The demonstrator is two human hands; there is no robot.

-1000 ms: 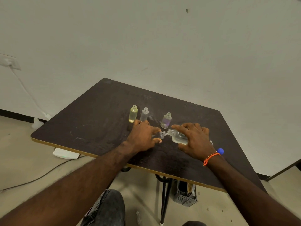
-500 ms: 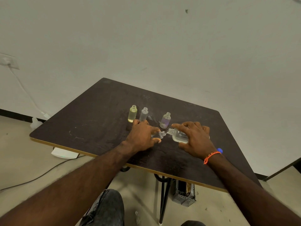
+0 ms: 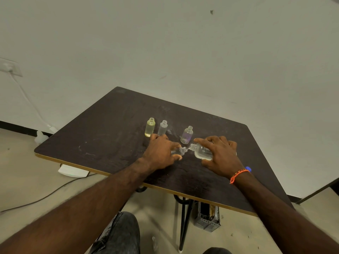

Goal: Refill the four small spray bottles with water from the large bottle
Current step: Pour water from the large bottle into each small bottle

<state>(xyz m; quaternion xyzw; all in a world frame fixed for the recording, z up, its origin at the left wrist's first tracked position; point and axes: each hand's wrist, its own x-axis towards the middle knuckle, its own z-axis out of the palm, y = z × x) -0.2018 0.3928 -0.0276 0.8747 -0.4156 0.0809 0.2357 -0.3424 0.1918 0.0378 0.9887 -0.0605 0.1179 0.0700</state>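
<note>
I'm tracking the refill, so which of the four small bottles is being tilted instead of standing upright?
The clear small bottle held in the left hand, tipped toward the large bottle; the yellow, frosted and purple ones stand.

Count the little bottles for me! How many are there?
4. The yellow bottle, the clear bottle beside it and the purple bottle stand on the table. The fourth small bottle is tilted in the left hand.

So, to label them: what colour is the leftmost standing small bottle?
Pale yellow bottle, clearest in the head view.
</note>
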